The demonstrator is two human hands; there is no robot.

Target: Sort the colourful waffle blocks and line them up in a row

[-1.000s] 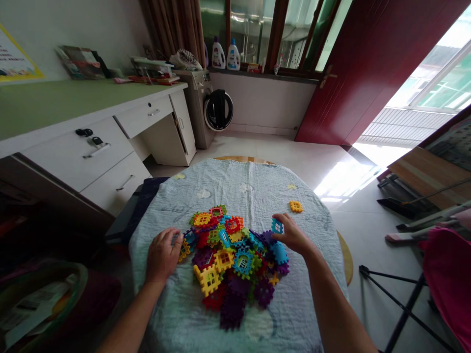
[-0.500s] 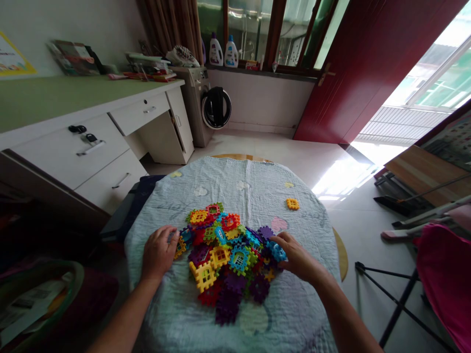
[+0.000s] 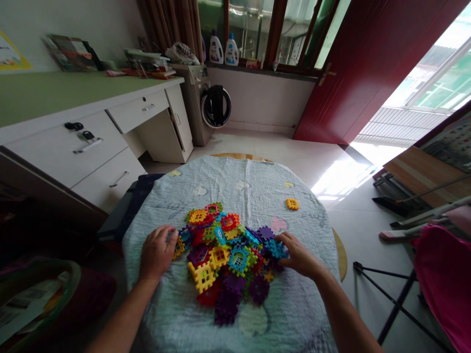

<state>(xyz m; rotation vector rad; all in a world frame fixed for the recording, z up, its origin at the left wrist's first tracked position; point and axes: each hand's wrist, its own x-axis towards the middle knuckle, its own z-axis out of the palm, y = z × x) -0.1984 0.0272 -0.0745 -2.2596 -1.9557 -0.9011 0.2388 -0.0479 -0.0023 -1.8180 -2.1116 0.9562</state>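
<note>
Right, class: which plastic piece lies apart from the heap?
The yellow piece toward the right of the cloth: it lies alone, while the other pieces are heaped together.

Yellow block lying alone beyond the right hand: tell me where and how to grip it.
Probably best pinch the yellow block by two opposite notched edges, right hand coming from above and the near side: it lies flat on the cloth, apart from the pile.

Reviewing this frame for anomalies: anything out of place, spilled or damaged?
One yellow block lies alone toward the far right of the cloth; odd because the other blocks are heaped together. Behind, the washing machine has its door open, something dark over it. No spill or damage visible.
</note>
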